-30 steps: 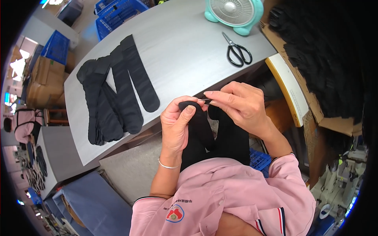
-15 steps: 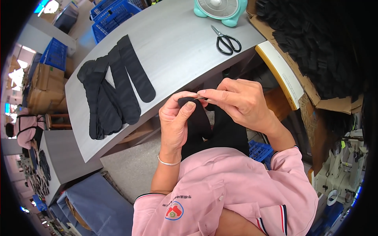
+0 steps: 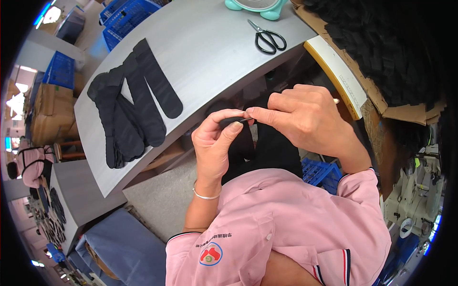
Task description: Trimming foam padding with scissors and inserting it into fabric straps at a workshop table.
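In front of my body, my left hand (image 3: 211,138) pinches the rounded end of a black sock (image 3: 231,122) between thumb and fingers. The sock's length hangs down against my dark trousers. My right hand (image 3: 307,119) is closed, its index fingertip meeting the left fingers at the sock's edge. A thin shiny metal tool (image 3: 246,119) shows there between the hands; its exact kind is too small to tell. A pale tip (image 3: 336,101) pokes out behind the right knuckles. On the grey table (image 3: 210,57), several more black socks (image 3: 129,102) lie overlapping at the left.
Black-handled scissors (image 3: 267,40) lie near the table's right edge, below a turquoise fan (image 3: 260,7). A cardboard box of black pieces (image 3: 372,52) stands at right, beside a white-topped, yellow-edged board (image 3: 336,76). Blue crates (image 3: 129,21) are beyond the table; another blue basket (image 3: 320,172) sits low at right.
My right hand has turned, with its fingers curled in more and its wrist farther right. The sock's end is tilted flatter in my left fingers. The whole view has shifted slightly.
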A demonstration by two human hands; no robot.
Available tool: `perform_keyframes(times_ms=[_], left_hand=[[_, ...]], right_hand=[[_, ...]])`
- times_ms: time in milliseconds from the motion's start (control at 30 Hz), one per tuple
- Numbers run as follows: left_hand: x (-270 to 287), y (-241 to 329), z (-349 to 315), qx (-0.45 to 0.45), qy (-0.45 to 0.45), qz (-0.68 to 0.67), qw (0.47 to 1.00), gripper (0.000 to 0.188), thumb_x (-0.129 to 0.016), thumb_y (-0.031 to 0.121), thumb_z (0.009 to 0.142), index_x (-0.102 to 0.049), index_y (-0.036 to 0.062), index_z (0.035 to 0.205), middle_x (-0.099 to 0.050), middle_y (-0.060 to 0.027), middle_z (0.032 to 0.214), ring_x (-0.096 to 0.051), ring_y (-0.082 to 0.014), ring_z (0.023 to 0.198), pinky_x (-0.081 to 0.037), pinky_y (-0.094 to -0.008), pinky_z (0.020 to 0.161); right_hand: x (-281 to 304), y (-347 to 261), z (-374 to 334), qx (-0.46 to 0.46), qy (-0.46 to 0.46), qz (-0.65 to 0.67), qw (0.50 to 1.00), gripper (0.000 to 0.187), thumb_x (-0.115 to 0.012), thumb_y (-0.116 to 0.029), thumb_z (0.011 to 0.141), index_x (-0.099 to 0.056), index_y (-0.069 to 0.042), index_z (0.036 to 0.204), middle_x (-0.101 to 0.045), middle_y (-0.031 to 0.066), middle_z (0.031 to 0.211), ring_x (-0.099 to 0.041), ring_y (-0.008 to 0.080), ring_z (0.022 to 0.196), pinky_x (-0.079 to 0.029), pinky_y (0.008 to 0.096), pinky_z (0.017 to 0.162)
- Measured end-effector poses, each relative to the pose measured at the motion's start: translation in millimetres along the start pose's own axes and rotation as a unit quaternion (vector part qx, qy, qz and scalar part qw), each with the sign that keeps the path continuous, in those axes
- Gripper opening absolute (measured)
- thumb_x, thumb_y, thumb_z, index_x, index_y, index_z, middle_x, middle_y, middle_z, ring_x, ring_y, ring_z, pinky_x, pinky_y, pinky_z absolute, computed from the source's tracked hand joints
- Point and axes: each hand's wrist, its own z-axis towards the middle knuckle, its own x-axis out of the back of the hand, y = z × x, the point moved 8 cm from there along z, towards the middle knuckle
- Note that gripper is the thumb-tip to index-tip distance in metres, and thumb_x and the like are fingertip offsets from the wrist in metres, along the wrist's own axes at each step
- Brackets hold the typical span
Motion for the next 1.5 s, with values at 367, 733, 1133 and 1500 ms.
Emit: perform_keyframes(times_ms=[367,733,1133,1500], left_hand=[[0,-10,1,-0.025,0.077,0.101,0.992,0.017,-0.068,-0.002,0.092,-0.067,-0.0047,0.109,-0.07,-0.0096,0.104,-0.066,-0.0117,0.093,-0.054,-0.0255,0.086],[3,-5,22,0.018,0.092,-0.101,0.99,0.033,-0.056,0.012,0.101,-0.052,-0.0038,0.13,-0.06,-0.0226,0.129,-0.063,-0.0269,0.116,-0.05,-0.0377,0.101],[5,2,26,0.014,-0.048,-0.033,0.998,0.047,-0.071,0.004,0.089,-0.058,-0.0032,0.133,-0.061,-0.0064,0.113,-0.061,-0.0157,0.108,-0.048,-0.029,0.098],[9,13,25,-0.02,0.003,-0.056,0.998,0.019,-0.066,0.004,0.093,-0.064,-0.0042,0.11,-0.07,-0.0161,0.105,-0.067,-0.0213,0.096,-0.053,-0.034,0.091]], right_hand=[[-20,4,-16,-0.118,0.084,-0.05,0.988,0.013,-0.071,-0.013,0.08,-0.069,-0.007,0.09,-0.054,0.0025,0.072,-0.057,0.0177,0.061,-0.043,0.0318,0.054],[-119,39,-45,-0.419,0.127,0.586,0.682,0.024,-0.073,-0.012,0.091,-0.068,0.0,0.111,-0.063,-0.0014,0.081,-0.055,0.0045,0.066,-0.043,0.0196,0.055],[-126,30,-39,-0.419,0.063,0.66,0.621,0.013,-0.069,-0.015,0.094,-0.068,-0.003,0.099,-0.061,-0.0047,0.083,-0.049,0.0011,0.064,-0.038,0.0181,0.056],[-28,6,-19,-0.2,0.254,0.148,0.935,0.027,-0.076,-0.004,0.08,-0.074,-0.01,0.106,-0.059,0.0022,0.076,-0.059,0.0176,0.055,-0.046,0.0296,0.049]])
